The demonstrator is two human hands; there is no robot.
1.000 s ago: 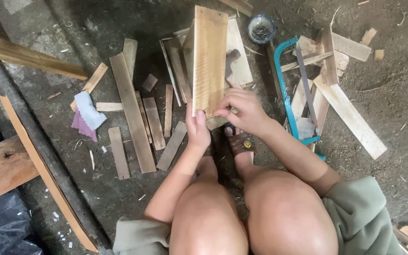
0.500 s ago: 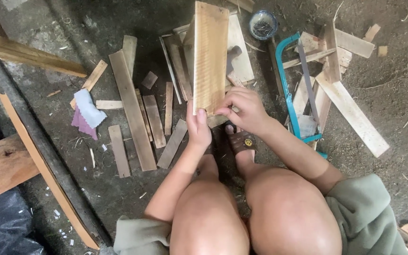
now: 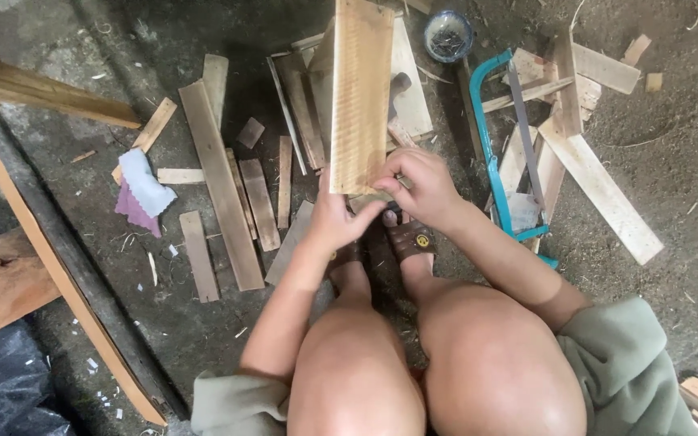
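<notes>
The wooden board point(image 3: 359, 97) stands in front of the knees, its near end between the left hand point(image 3: 334, 220) and right hand point(image 3: 423, 187). Left of it, wood strips point(image 3: 221, 186) lie on the floor point(image 3: 672, 161). The hacksaw point(image 3: 506, 153) lies to its right, with the bowl point(image 3: 448, 35) beyond.

Left of the left hand point(image 3: 334, 220), flat wooden slats point(image 3: 221, 182) lie close together on the floor point(image 3: 656, 323), leaving only narrow gaps. Farther left, a pink-and-white cloth point(image 3: 143, 194) and a long diagonal beam point(image 3: 74, 291) bound the area. Right of the right hand point(image 3: 422, 187), a teal-framed saw point(image 3: 510, 153) lies just beside the forearm, with crossed planks point(image 3: 591, 178) behind it. Open floor lies beyond the planks, to the far right.
</notes>
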